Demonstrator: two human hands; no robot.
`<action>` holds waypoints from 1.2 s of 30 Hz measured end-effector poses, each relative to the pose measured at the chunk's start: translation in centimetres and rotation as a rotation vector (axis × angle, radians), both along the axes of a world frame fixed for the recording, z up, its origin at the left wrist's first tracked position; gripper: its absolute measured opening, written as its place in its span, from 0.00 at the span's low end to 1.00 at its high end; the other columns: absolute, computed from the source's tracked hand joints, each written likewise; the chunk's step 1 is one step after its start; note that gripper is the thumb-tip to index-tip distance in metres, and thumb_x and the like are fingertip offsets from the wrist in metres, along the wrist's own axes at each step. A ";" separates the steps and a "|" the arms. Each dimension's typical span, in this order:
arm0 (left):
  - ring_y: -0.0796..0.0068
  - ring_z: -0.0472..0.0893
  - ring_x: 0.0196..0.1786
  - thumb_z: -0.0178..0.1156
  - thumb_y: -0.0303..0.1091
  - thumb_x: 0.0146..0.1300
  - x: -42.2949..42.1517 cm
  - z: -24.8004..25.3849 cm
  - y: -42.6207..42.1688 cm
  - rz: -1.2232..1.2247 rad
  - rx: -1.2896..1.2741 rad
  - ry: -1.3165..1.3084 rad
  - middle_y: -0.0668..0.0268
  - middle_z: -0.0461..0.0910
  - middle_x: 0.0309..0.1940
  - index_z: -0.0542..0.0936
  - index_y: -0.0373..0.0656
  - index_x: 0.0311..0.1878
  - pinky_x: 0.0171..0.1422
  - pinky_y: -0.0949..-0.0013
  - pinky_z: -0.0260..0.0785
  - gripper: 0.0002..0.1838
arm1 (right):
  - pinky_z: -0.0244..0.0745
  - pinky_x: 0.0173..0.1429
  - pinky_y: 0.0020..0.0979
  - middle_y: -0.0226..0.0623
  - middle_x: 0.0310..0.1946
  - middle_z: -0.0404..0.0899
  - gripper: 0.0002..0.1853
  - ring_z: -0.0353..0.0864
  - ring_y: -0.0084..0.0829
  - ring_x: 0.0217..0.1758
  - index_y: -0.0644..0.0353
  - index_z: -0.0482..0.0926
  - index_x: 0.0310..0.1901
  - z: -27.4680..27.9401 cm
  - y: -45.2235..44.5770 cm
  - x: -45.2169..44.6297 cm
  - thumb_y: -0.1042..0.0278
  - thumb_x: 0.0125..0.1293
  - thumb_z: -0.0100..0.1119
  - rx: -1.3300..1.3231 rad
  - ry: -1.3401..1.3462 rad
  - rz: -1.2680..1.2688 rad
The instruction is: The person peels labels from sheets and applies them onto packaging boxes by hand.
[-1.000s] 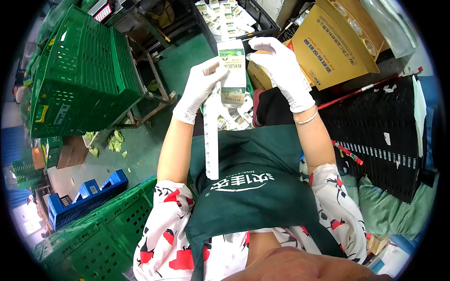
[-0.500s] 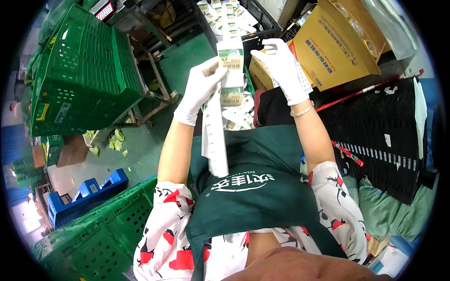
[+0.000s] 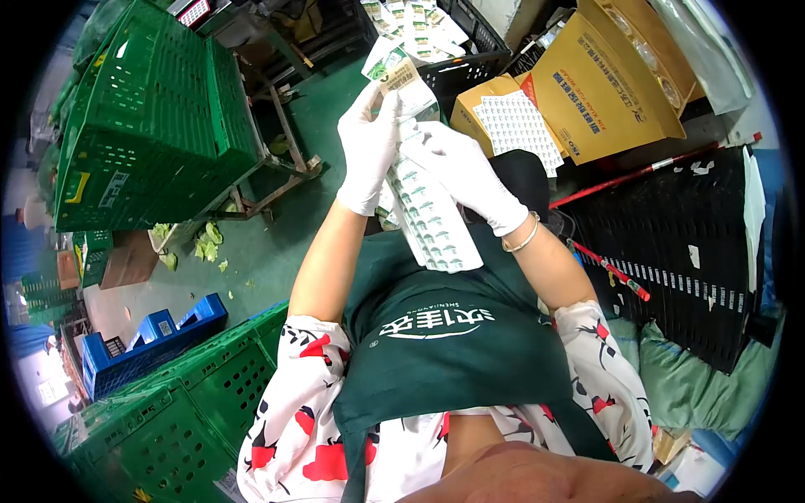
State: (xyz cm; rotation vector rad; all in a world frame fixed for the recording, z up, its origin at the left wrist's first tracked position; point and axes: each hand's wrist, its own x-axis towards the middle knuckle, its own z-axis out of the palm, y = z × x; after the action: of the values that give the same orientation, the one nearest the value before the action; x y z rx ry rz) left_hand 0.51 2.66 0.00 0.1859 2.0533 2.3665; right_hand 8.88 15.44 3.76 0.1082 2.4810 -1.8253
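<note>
My left hand [image 3: 369, 147], in a white glove, is closed on a long white sheet of small green-printed stickers [image 3: 432, 222] that hangs down over the apron. A printed paper label [image 3: 398, 80] with a green picture stands up, tilted, just beyond its fingers. My right hand [image 3: 470, 172], gloved too, is pinched against the upper end of the sticker sheet, close to the left fingers. What lies between its fingertips is too small to make out.
A black crate [image 3: 478, 63] full of printed labels [image 3: 419, 29] stands ahead. A second sticker sheet [image 3: 520, 126] lies on a cardboard box [image 3: 604, 84] at right. Green crates [image 3: 138, 126] are stacked at left, with leaves [image 3: 208, 241] on the floor.
My right hand has come left and down from above the box to the sheet in my left hand. The sheet has turned its printed side up, and the label has tilted left.
</note>
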 end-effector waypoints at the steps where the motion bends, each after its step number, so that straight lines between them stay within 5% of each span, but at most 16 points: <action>1: 0.86 0.76 0.41 0.62 0.29 0.69 0.1 0.1 0.1 -0.004 -0.005 0.019 0.68 0.84 0.42 0.79 0.32 0.60 0.48 0.78 0.71 0.19 | 0.78 0.47 0.27 0.39 0.39 0.85 0.18 0.82 0.20 0.40 0.64 0.79 0.53 0.4 0.1 -0.1 0.61 0.68 0.64 0.021 -0.003 -0.016; 9: 0.86 0.75 0.40 0.61 0.29 0.68 0.3 0.8 0.4 -0.024 -0.085 0.039 0.70 0.83 0.39 0.80 0.35 0.60 0.47 0.78 0.71 0.19 | 0.78 0.43 0.29 0.36 0.33 0.83 0.09 0.83 0.28 0.35 0.59 0.80 0.44 -0.6 1.1 -1.5 0.63 0.69 0.62 0.222 0.218 -0.125; 12: 0.86 0.76 0.39 0.60 0.29 0.68 0.0 0.7 -0.4 -0.078 -0.065 -0.010 0.70 0.83 0.38 0.80 0.37 0.60 0.46 0.78 0.71 0.18 | 0.78 0.43 0.30 0.36 0.34 0.83 0.09 0.83 0.29 0.36 0.57 0.77 0.42 -0.6 2.2 -2.3 0.61 0.70 0.61 0.273 0.324 -0.346; 16: 0.85 0.78 0.45 0.61 0.27 0.67 0.3 1.6 -1.3 -0.310 0.027 -0.097 0.68 0.84 0.46 0.78 0.34 0.62 0.53 0.77 0.71 0.20 | 0.80 0.44 0.24 0.40 0.50 0.79 0.33 0.80 0.24 0.50 0.65 0.63 0.68 -0.4 3.6 -4.8 0.67 0.66 0.67 -0.150 0.342 -0.326; 19: 0.83 0.79 0.50 0.61 0.28 0.67 0.3 1.5 -1.5 -0.521 0.031 -0.127 0.66 0.82 0.53 0.76 0.31 0.63 0.58 0.76 0.70 0.22 | 0.78 0.48 0.24 0.37 0.46 0.84 0.44 0.84 0.22 0.38 0.68 0.55 0.74 -1.5 3.8 -5.6 0.68 0.61 0.71 0.014 0.413 -0.290; 21: 0.81 0.80 0.49 0.59 0.34 0.70 0.3 1.6 -2.0 -0.517 -0.008 -0.224 0.65 0.83 0.51 0.77 0.32 0.61 0.57 0.75 0.72 0.21 | 0.78 0.48 0.23 0.35 0.49 0.84 0.42 0.85 0.20 0.35 0.68 0.55 0.74 -0.7 3.0 -4.8 0.73 0.61 0.67 -0.010 0.414 -0.261; 24: 0.77 0.82 0.46 0.55 0.42 0.73 -0.3 1.6 -2.5 -0.445 0.379 -0.548 0.63 0.83 0.46 0.79 0.33 0.56 0.52 0.72 0.75 0.20 | 0.78 0.47 0.21 0.33 0.51 0.84 0.38 0.84 0.18 0.37 0.65 0.58 0.74 0.2 2.0 -2.8 0.76 0.63 0.63 -0.109 0.395 -0.106; 27: 0.79 0.82 0.46 0.59 0.35 0.70 -1.4 0.2 -2.6 -0.471 0.363 -0.337 0.63 0.84 0.48 0.79 0.35 0.57 0.52 0.74 0.75 0.17 | 0.77 0.45 0.19 0.33 0.49 0.84 0.32 0.83 0.17 0.40 0.60 0.63 0.72 0.9 1.7 -1.2 0.74 0.68 0.60 -0.197 0.307 -0.006; 31: 0.81 0.82 0.46 0.62 0.31 0.68 -1.1 1.1 -2.6 -0.426 0.098 -0.248 0.64 0.85 0.46 0.80 0.34 0.56 0.54 0.74 0.74 0.16 | 0.77 0.41 0.20 0.32 0.40 0.85 0.21 0.79 0.18 0.36 0.62 0.69 0.66 0.6 3.8 -3.0 0.68 0.74 0.53 -0.073 0.318 -0.207; 36: 0.83 0.80 0.47 0.61 0.28 0.67 0.1 0.7 -1.9 -0.480 0.023 -0.146 0.65 0.84 0.48 0.80 0.33 0.57 0.54 0.76 0.73 0.17 | 0.78 0.40 0.26 0.32 0.35 0.84 0.22 0.78 0.19 0.33 0.61 0.71 0.61 0.3 2.5 -4.0 0.66 0.68 0.62 0.127 0.425 -0.205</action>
State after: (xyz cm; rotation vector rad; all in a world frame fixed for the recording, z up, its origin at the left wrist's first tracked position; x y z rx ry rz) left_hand 0.58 0.75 0.70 0.4364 1.6841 2.0435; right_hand 4.89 17.91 4.06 -0.0257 2.9753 -1.9364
